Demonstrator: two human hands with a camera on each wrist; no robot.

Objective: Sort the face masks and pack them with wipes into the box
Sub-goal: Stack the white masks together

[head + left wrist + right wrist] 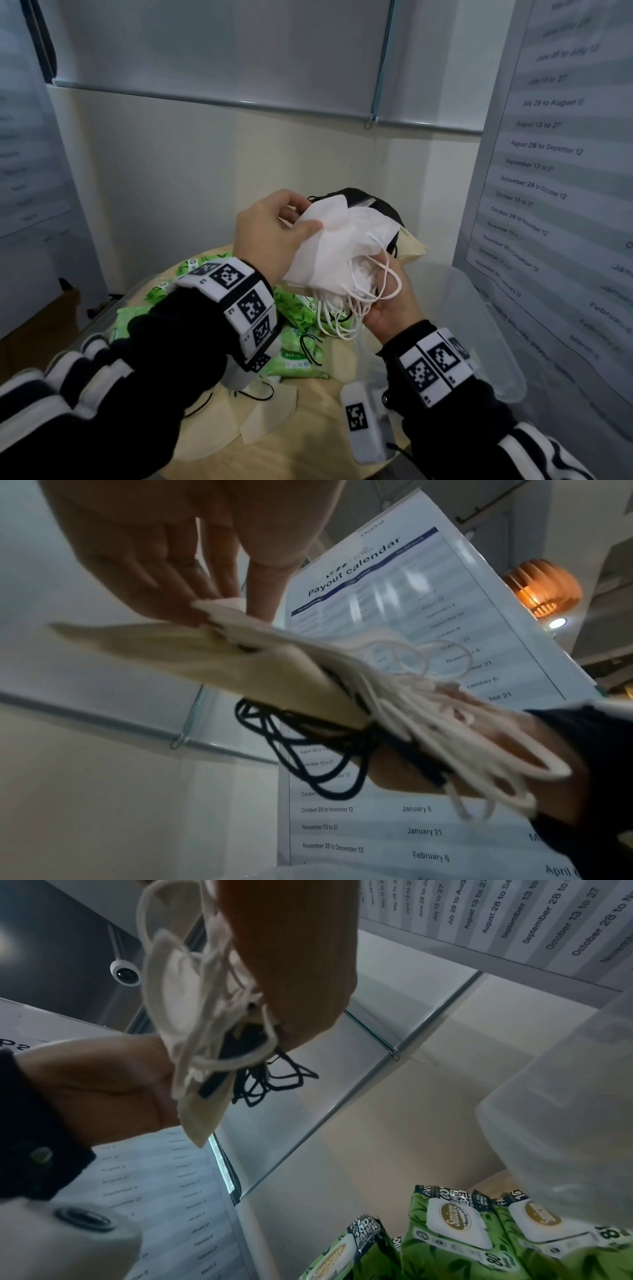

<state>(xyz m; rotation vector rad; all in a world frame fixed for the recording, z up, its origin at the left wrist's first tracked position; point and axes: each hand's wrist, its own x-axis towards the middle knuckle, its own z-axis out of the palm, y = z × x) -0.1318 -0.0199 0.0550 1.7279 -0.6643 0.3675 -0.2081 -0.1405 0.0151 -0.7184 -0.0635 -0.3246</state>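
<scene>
Both hands are raised above the round table, holding one stack of face masks between them. The left hand pinches the top white mask at its far edge, thumb on the near face, fingers curled behind. The right hand is cupped under the stack's lower end, fingers wrapped around the bunched white ear loops.

The stack is mixed: white masks on top, a black mask behind, a cream mask poking out on the far right side. In the left wrist view black ear loops hang under the stack.

On the table below the hands lie green wipes packs, several overlapping. Cream masks lie flat on the table's near edge, below the left wrist. The clear plastic box stands at the table's right side, open.

A printed payout calendar stands upright right of the table.
</scene>
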